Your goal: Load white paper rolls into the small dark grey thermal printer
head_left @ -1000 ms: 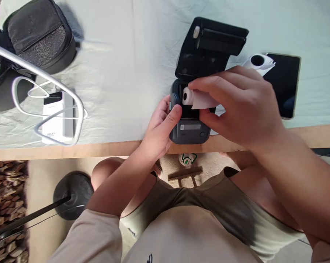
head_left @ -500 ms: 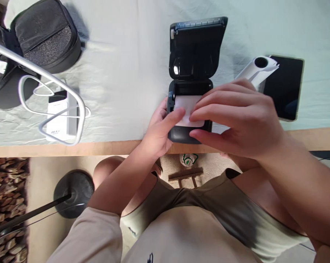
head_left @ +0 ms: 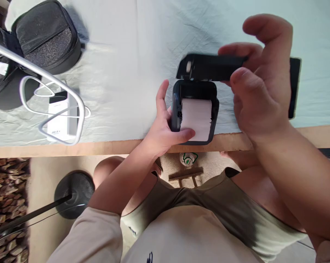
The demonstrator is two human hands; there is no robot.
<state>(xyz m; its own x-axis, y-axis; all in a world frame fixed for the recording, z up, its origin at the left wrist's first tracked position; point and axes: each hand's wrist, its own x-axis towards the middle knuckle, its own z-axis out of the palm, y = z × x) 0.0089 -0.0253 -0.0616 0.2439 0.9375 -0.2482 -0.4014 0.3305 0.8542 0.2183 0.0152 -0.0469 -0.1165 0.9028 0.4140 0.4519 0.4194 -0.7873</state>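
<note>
Left hand point(head_left: 162, 128) grips the small dark-grey plastic printer point(head_left: 177, 109), thumb pinning the white paper strip point(head_left: 196, 117); right hand point(head_left: 259, 84) holds the black hinged lid point(head_left: 208, 67).

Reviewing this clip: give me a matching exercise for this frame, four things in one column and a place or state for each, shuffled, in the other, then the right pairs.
Things:
1. paper roll
2. printer lid
3. black bag
4. left hand

Places or states:
A. at the far left of the table
B. gripped by the right hand, partly lowered
C. sitting in the open printer, its loose end drawn toward the table edge
D. steadying the printer's left side, thumb on the paper

Pairs: 1-C, 2-B, 3-A, 4-D
</note>
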